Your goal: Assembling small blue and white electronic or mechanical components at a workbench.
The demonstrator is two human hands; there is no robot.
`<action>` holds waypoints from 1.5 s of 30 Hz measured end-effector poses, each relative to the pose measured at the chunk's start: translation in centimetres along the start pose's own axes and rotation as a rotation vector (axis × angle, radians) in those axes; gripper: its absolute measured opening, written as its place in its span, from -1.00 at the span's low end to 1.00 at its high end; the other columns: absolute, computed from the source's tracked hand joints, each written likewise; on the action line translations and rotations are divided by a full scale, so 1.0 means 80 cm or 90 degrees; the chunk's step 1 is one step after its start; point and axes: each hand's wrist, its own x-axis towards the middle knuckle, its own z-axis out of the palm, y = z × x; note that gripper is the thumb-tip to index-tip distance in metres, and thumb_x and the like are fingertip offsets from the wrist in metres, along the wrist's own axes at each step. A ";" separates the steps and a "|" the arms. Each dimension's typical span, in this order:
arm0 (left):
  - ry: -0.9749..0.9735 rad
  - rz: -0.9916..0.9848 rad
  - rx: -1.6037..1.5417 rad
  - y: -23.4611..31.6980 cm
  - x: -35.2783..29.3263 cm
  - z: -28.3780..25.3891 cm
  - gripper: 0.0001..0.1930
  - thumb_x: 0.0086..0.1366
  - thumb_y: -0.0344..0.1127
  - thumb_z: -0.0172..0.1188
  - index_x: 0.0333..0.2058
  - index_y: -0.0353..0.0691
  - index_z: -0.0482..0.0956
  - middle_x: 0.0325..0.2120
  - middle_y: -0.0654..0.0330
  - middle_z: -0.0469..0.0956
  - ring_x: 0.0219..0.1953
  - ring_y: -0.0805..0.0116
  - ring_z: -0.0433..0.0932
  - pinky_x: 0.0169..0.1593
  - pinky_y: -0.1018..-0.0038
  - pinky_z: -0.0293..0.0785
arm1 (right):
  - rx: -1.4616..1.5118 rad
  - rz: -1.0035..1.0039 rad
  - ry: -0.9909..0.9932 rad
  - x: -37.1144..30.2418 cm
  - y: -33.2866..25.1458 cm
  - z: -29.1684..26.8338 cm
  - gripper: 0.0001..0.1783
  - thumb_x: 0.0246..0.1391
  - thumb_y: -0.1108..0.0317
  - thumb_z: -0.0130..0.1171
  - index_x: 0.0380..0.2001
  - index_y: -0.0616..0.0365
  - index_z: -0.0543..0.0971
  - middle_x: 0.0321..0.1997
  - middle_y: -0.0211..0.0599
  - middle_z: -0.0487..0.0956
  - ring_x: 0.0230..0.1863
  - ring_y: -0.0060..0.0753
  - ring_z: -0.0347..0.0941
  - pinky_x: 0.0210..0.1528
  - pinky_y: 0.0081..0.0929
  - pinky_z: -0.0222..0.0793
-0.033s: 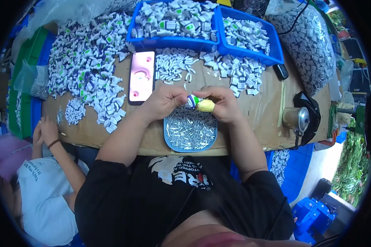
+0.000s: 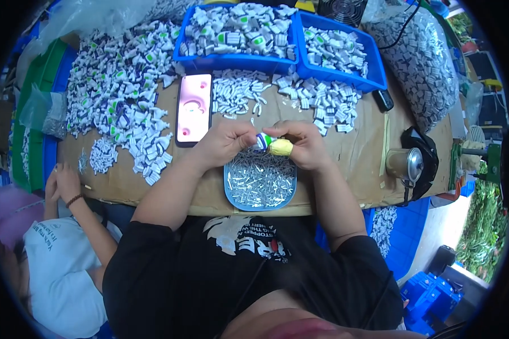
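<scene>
A small white, purple and green plastic toy part (image 2: 262, 141) is pinched between my two hands, above the near middle of the table. My left hand (image 2: 227, 142) is closed on its left side, the thumb and fingers pressed together. On its right side my right hand (image 2: 306, 144) is closed too, with a yellow wrap (image 2: 281, 148) on one of its digits. Directly beneath both hands stands a blue tray (image 2: 229, 195) holding many thin silvery pins (image 2: 260, 183). The fingers cover much of the toy part.
Past my hands lie a lit phone (image 2: 194, 110), loose white parts (image 2: 234, 93) and two blue bins (image 2: 345, 83) of parts. A big heap (image 2: 119, 85) spreads left. At right are a metal cup (image 2: 404, 164) and a full plastic bag (image 2: 418, 62). Another person's hands (image 2: 62, 181) rest at the left edge.
The whole view has shifted very slightly. Both hands keep hold of the toy part in nearly the same place.
</scene>
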 end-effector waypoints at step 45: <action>-0.036 -0.013 0.018 0.032 0.014 0.023 -0.47 0.36 0.14 -0.10 -0.46 -0.26 0.50 -0.59 0.36 0.43 -0.50 0.58 0.37 -0.39 0.59 0.32 | 0.133 -0.080 -0.025 -0.017 0.019 -0.019 -0.75 0.04 0.53 0.21 -0.16 0.31 0.56 -0.13 -0.19 0.60 -0.13 -0.45 0.52 -0.06 -0.50 0.42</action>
